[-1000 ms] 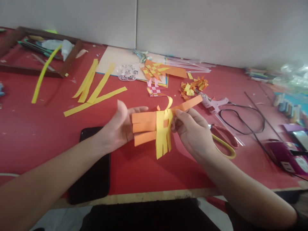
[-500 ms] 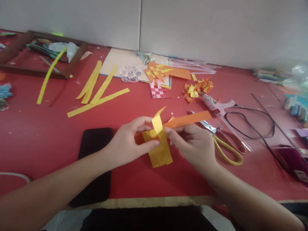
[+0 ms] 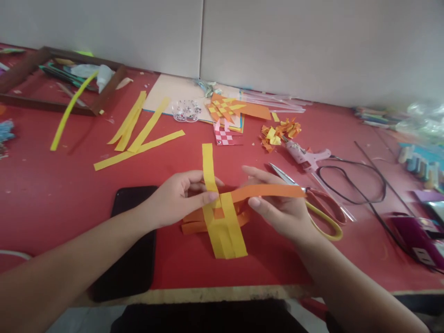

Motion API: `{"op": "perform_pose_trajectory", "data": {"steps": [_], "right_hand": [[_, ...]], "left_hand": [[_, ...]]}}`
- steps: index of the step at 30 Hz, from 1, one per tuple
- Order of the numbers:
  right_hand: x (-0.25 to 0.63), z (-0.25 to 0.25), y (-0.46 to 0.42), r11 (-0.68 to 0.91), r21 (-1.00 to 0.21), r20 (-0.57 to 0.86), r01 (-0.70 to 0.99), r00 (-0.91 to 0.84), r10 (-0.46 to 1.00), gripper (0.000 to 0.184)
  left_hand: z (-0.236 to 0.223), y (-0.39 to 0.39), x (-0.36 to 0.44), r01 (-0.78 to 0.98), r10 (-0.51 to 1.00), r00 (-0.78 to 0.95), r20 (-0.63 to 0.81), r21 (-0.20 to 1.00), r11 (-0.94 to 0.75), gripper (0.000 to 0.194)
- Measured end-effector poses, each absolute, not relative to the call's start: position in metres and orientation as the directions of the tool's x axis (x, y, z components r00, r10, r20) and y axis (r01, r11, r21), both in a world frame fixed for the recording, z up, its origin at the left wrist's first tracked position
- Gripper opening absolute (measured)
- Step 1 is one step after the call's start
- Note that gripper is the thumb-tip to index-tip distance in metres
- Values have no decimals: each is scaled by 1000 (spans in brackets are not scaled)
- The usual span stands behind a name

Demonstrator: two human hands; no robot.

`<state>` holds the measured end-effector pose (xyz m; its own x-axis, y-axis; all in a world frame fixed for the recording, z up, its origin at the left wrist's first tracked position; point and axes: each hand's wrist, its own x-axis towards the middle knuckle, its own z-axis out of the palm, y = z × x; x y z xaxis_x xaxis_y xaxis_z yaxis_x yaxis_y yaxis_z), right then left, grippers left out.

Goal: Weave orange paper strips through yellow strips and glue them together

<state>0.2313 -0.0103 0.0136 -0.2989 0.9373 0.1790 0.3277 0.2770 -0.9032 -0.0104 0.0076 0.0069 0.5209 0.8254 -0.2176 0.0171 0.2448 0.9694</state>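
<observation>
Yellow and orange paper strips cross over and under each other in a small woven piece (image 3: 227, 240) in front of me. My left hand (image 3: 185, 194) pinches its left side, thumb on top near the crossing and fingers behind. One yellow strip (image 3: 208, 162) stretches away from me past those fingers. My right hand (image 3: 277, 206) is at the other side, thumb and fingers apart. Across its fingers runs a loose orange strip (image 3: 267, 191), which reaches from the weave to the right. The lower orange strips (image 3: 194, 226) stick out on the left.
A black phone (image 3: 126, 254) lies by my left forearm. Scissors (image 3: 324, 217) and a pink glue gun (image 3: 305, 157) with a cord are to the right. Beyond are yellow strips (image 3: 138, 152), a pink checked paper fish (image 3: 223, 134), paper scraps (image 3: 280, 134) and a wooden frame (image 3: 93, 108).
The curled yellow strip now lies straight, pointing away. My right thumb and fingers have spread off the weave. The piece is lower and the orange strips on its left show.
</observation>
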Motion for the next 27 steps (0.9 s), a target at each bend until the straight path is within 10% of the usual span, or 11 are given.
{"op": "perform_pose_trajectory", "data": {"steps": [7,13,27], "right_hand": [[219,11,-17,367,-849,212,380,-392,895,46],[211,0,-18,430,-775,331,463,-283,900,10],[223,11,-16,653,-662,529,368,-388,755,22]], "left_hand": [[8,4,-6,107,816,517,-257,966,237,21],[10,5,-5,223,855,448,-262,959,176,40],[7,-8,-8,414,903,302,305,811,-412,17]]}}
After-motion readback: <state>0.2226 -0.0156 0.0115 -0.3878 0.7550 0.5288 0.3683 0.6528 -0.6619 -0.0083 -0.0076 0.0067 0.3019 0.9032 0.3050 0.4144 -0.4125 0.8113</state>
